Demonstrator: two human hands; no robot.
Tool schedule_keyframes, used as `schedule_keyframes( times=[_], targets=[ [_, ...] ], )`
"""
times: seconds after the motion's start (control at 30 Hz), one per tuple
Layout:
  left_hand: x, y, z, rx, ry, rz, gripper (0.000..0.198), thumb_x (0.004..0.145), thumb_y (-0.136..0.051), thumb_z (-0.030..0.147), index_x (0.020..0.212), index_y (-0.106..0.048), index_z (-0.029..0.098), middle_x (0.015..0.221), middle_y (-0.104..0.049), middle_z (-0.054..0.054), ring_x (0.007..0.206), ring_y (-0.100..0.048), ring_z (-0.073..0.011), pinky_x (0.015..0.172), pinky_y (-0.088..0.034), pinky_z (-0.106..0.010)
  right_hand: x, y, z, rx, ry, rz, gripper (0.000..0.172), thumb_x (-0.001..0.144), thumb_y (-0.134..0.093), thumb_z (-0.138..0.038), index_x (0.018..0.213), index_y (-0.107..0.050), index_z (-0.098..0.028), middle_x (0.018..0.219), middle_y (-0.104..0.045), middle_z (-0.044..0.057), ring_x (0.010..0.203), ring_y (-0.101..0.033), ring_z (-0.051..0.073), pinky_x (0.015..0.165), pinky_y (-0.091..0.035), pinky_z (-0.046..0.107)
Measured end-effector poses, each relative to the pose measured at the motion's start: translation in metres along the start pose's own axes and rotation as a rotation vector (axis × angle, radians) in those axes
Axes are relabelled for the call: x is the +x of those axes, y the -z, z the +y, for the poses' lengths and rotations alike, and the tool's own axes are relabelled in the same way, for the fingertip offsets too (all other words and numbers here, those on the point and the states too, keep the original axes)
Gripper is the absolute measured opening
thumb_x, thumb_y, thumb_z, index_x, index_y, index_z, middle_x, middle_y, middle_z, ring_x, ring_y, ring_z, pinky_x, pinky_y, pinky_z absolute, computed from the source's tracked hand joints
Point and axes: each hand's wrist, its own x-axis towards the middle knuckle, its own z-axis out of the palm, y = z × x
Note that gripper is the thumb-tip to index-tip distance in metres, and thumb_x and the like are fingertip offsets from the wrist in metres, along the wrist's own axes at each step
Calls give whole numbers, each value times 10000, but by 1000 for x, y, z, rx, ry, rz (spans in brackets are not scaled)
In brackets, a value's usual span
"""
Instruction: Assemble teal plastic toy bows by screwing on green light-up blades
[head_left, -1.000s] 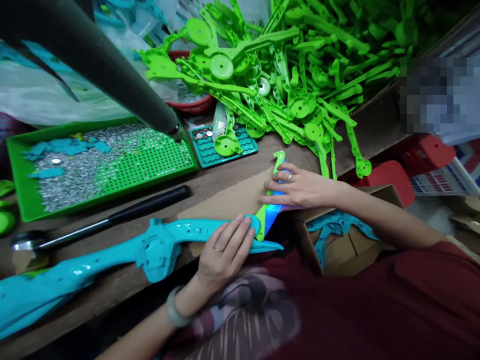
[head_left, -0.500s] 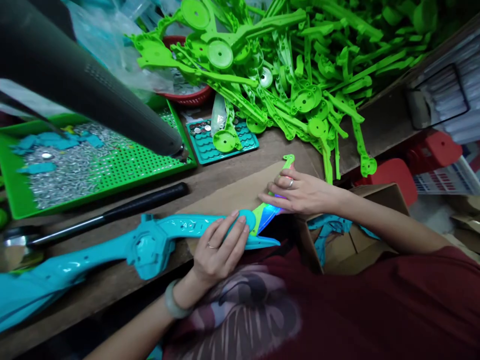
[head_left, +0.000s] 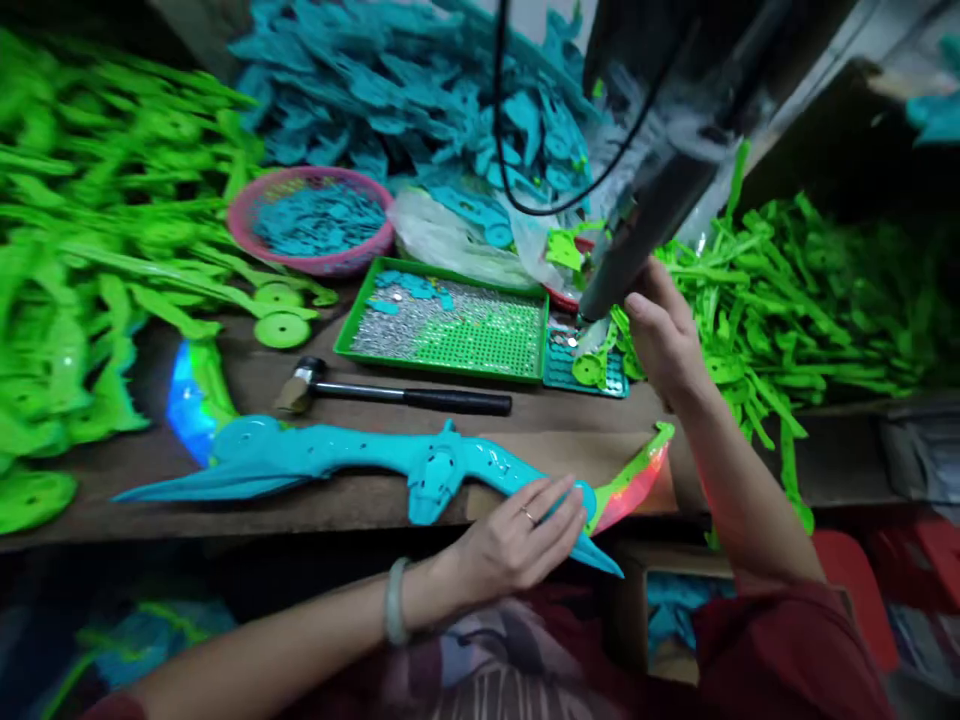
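A blue plastic toy bow (head_left: 375,449) lies along the front of the bench, with a green, shiny-faced curved limb at each end. My left hand (head_left: 525,530) is closed over its round joint near the right end, fingers flat on top and thumb hidden. The right limb (head_left: 632,485) shines red beside these fingers. My right hand (head_left: 667,335) is raised beside a dark, slanted cylindrical tool (head_left: 645,225). Its thumb shows near the tool's lower part, while the other fingers are mostly hidden behind, so I cannot tell whether it grips.
A hammer (head_left: 405,397) lies behind the bow. Beyond it stand a green tray (head_left: 442,370) of screws, a small teal tray (head_left: 621,384) and a pink basket (head_left: 330,263) of blue parts. Green parts (head_left: 757,300) pile up at both sides. A cardboard box (head_left: 636,610) sits below right.
My right hand has left the bow's right limb and risen to the hanging tool. My left hand stays on the joint. The view has swung left, showing the whole bow.
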Motion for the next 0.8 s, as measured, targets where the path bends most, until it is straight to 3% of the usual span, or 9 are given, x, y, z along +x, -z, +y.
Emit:
schedule_keyframes(
  times=[0.1,0.2,0.27,0.37,0.47,0.6,0.67,0.73,0.8],
  targets=[
    [1,-5,1,21,22,84,253,958,-590,162,1164,-695,62,1263,-703,-190,1209,-662,-322,993,-575,-434,31,-16,2,95,-96,-40,472,887,-636,-580,1234,-607,-260,1039,-708,55,925,-683,222,827,-589,411],
    [4,-14,3,42,108,112,255,952,-583,165,1158,-702,72,1257,-706,-183,1220,-655,-323,991,-575,-430,45,-31,-12,191,-183,-46,438,771,-781,-494,1105,-627,-256,757,-580,-37,682,-593,143,681,-555,313],
    [5,-17,5,44,155,110,275,955,-572,177,1175,-699,72,1276,-695,-185,1224,-652,-320,1002,-570,-429,52,-46,-22,281,-217,-80,448,758,-785,-465,1110,-590,-269,739,-530,-55,674,-577,133,687,-546,310],
    [6,-17,6,27,170,138,296,947,-550,177,1176,-703,69,1282,-692,-178,1215,-652,-316,1015,-559,-420,60,-70,-29,339,-291,-125,466,783,-763,-455,1146,-531,-280,758,-569,-58,686,-615,136,715,-554,325],
    [4,-17,7,5,216,208,322,935,-491,141,1164,-710,83,1261,-709,-158,1202,-654,-298,1037,-535,-404,69,-83,-26,314,-326,-96,520,803,-731,-516,1213,-526,-270,715,-590,-61,633,-622,134,682,-554,319],
    [1,-35,2,-3,212,389,372,916,-410,72,1113,-725,95,1213,-727,-140,1155,-677,-281,1099,-463,-427,87,-66,-22,134,-291,54,608,777,-730,-587,1255,-570,-247,709,-618,-47,636,-630,138,693,-550,315],
    [2,-47,-1,14,197,457,366,916,-404,62,1085,-728,89,1189,-727,-146,1129,-688,-284,1095,-451,-441,91,-54,-29,122,-254,112,699,768,-624,-751,1222,-618,-220,657,-600,-36,620,-624,160,655,-545,327],
    [4,-53,1,44,195,413,311,931,-459,99,1096,-722,91,1200,-720,-150,1145,-679,-289,1063,-472,-436,88,-58,-39,167,-286,163,820,773,-439,-884,1150,-675,-196,614,-599,-10,626,-637,193,621,-546,350],
    [2,-48,12,94,172,281,248,945,-551,173,1127,-709,113,1219,-712,-136,1155,-664,-262,1006,-515,-385,79,-90,-47,220,-433,179,794,817,-397,-873,1072,-715,-192,621,-626,11,651,-657,202,623,-559,358]
  ],
)
